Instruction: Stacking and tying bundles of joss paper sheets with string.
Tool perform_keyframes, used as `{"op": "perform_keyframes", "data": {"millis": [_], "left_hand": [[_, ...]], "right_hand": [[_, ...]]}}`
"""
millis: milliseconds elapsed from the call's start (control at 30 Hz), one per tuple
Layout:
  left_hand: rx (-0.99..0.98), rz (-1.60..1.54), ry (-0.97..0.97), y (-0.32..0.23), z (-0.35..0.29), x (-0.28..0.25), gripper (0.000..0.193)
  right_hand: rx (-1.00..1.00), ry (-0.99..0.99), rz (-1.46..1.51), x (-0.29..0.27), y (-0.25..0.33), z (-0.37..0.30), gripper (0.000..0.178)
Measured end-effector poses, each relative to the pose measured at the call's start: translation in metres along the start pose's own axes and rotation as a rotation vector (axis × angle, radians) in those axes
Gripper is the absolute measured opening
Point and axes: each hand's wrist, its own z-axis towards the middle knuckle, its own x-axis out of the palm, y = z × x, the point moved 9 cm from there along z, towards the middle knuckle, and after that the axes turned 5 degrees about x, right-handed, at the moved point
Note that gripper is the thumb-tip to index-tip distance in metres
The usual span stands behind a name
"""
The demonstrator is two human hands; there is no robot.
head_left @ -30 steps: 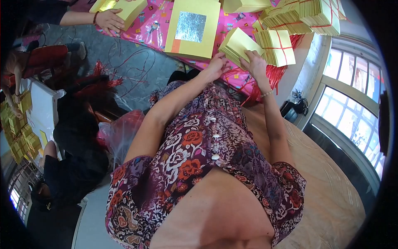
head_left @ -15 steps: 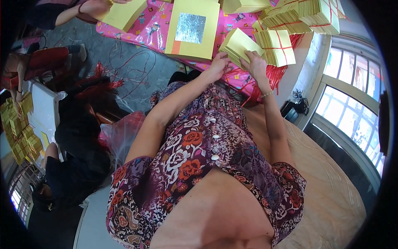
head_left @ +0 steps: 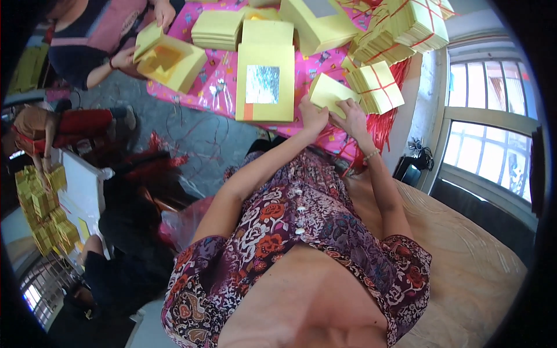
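Note:
A small stack of yellow paper (head_left: 333, 93) stands slightly tilted between my hands on the pink patterned tablecloth (head_left: 223, 72). My left hand (head_left: 314, 117) closes on its left near corner. My right hand (head_left: 352, 118) grips its near right side, with fingers bent over the top and the thumb at the front edge. Just right of it sits another yellow bundle (head_left: 380, 87) tied crosswise with red string. To the left of my hands lies a larger yellow paper stack (head_left: 265, 75) with a silver square and an orange strip.
Across the table's left corner, a co-worker's hands (head_left: 123, 59) hold a yellow stack folded open, orange inside. More tied bundles (head_left: 415, 26) are heaped at the far right. Red strings (head_left: 391, 124) hang over the table's right edge. Another table (head_left: 81, 177) with yellow bundles stands left.
My left hand has closed in on the stack's corner, and the stack's sheets look more even. The co-worker's stack has been folded open. The whole view has shifted, with the table lower in it.

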Motion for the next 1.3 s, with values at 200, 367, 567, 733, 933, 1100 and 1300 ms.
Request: {"op": "perform_keyframes", "data": {"millis": [200, 367, 567, 733, 933, 1100, 1300], "left_hand": [[-0.718, -0.390, 0.034, 0.088, 0.009, 0.024, 0.116], [-0.744, -0.649, 0.080, 0.121, 0.025, 0.031, 0.115], [-0.689, -0.356, -0.105, 0.067, 0.000, -0.014, 0.109], [-0.615, -0.389, -0.106, 0.065, 0.001, -0.026, 0.107], [-0.593, -0.569, 0.263, 0.011, -0.025, -0.015, 0.085], [-0.476, -0.720, 0.475, -0.040, -0.038, -0.053, 0.058], [-0.021, -0.695, 0.466, -0.112, 0.001, -0.162, 0.032]], "right_hand": [[0.254, -0.255, 0.204, -0.005, -0.019, -0.007, 0.042], [0.672, -0.318, 0.400, 0.024, -0.040, -0.023, 0.060], [0.764, -0.354, 0.986, 0.078, -0.062, -0.043, 0.055], [0.694, -0.237, 1.116, 0.067, -0.034, -0.032, 0.053], [0.771, -0.254, 1.301, 0.051, -0.034, -0.033, 0.051], [0.819, -0.371, 1.275, 0.028, -0.037, -0.043, 0.053], [0.468, -0.743, 0.434, -0.081, 0.023, -0.048, 0.042]]}}
